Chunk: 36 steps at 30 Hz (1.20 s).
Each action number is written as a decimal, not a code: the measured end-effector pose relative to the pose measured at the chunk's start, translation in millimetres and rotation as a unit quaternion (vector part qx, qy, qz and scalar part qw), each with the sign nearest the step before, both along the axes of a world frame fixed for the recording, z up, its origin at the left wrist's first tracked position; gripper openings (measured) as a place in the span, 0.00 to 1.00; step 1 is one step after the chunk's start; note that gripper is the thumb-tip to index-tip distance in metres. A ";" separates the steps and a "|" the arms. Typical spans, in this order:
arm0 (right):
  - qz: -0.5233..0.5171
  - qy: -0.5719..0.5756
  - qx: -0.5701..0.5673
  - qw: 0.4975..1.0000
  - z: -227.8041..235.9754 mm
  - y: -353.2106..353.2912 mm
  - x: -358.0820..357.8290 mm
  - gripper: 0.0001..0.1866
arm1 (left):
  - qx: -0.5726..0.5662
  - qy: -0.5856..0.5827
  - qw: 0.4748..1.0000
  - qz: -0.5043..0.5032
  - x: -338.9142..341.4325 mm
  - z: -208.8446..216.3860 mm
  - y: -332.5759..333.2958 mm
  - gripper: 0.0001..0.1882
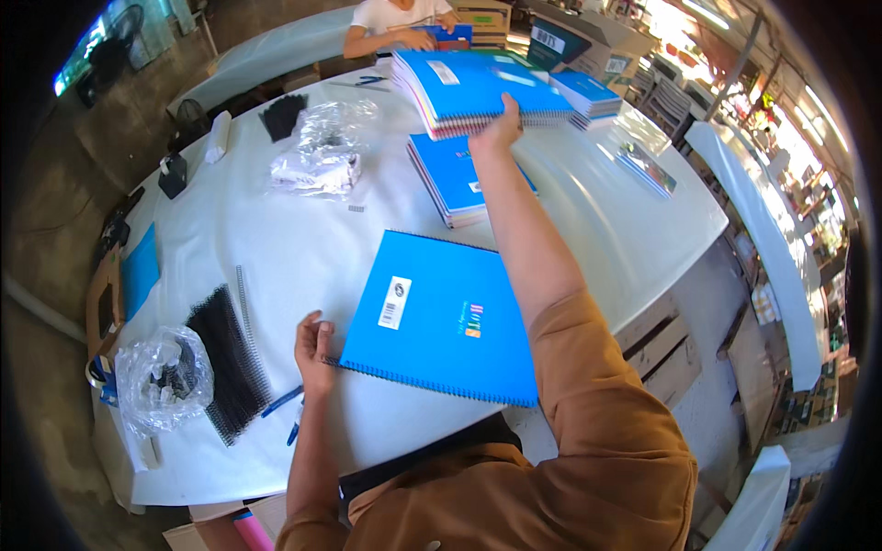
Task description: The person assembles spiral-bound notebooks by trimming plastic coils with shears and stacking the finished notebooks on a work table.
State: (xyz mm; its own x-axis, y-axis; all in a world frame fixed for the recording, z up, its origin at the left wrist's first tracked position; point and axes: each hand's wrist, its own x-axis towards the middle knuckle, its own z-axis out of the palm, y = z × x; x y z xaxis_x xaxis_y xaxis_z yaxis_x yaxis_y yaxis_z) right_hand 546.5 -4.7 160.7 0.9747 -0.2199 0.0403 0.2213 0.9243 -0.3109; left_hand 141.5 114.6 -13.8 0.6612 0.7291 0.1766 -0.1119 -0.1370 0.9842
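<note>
A blue spiral notebook (pixel 427 317) lies at the table's near side, its coil along the near edge. Close to its left corner is my left hand (pixel 315 351), fingers loosely bent and apart, with a short dark coil end by the palm. My right arm reaches over the notebook to a far stack of blue spiral notebooks (pixel 459 83). There my right hand (pixel 498 130) grips the near, coiled edge, a digit on the top cover; the fingers underneath are hidden. A second stack of blue notebooks (pixel 450 188) lies between, partly behind my forearm.
Left of me are black plastic coils (pixel 225 367), a clear bag of coils (pixel 165 378) and a blue pen (pixel 282 400). Farther off lie a clear plastic bag (pixel 317 170) and a smaller notebook stack (pixel 585 95). A person (pixel 400 28) handles blue notebooks across the table, near cardboard boxes (pixel 588 41).
</note>
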 end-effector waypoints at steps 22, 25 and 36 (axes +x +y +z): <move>0.057 0.396 -0.461 0.792 -14.5 -2.4 -38.2 0.41 | -0.063 -0.014 0.997 -0.036 -14.6 -2.6 11.6 0.13; -0.125 0.040 -0.618 0.775 4.9 2.0 -61.5 0.24 | 0.004 -0.041 0.999 0.030 -19.0 26.7 -4.7 0.12; 0.348 -0.518 -0.779 -0.066 -14.0 46.2 -332.5 0.30 | 0.430 0.478 0.761 0.083 -170.6 17.0 -45.6 0.32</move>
State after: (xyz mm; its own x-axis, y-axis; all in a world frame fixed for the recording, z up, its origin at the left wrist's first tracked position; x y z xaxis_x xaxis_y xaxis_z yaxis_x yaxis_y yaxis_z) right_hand 214.0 41.5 146.8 0.0090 0.8228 -0.5682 0.9840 -0.1083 -0.1412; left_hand -29.1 68.9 3.2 0.6985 0.7031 0.1330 0.6885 -0.7110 0.1430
